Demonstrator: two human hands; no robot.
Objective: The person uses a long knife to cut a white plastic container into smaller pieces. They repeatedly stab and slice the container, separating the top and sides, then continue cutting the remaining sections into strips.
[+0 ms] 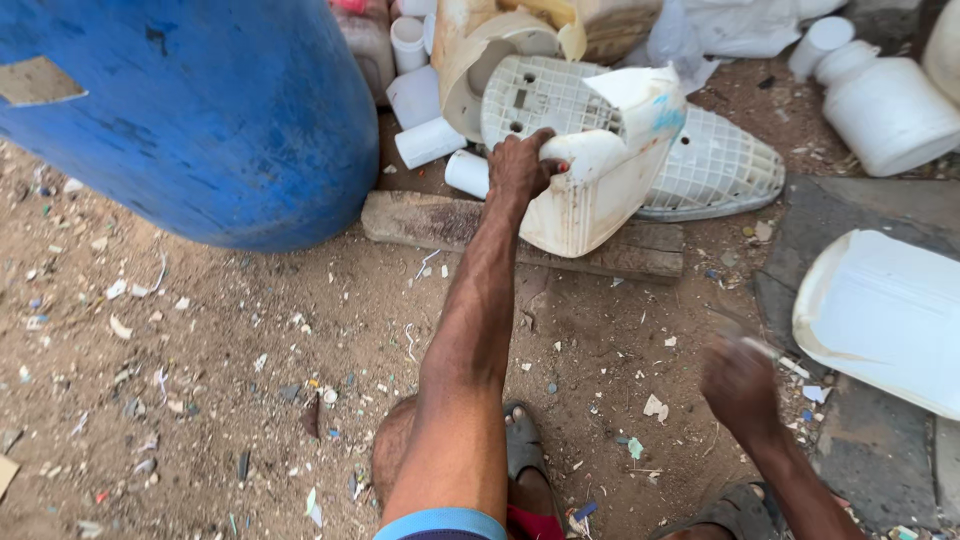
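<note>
My left hand reaches forward and grips a dirty white cut plastic container by its edge; the container rests tilted on a wooden plank. My right hand is lower right, blurred, closed around a thin knife-like tool whose details I cannot make out. Behind the container lie two white gridded plastic pieces.
A big blue drum fills the upper left. White pipe offcuts and a white jug lie at the back. A cut white plastic panel rests on stone slabs at right. My sandalled feet stand on littered dirt.
</note>
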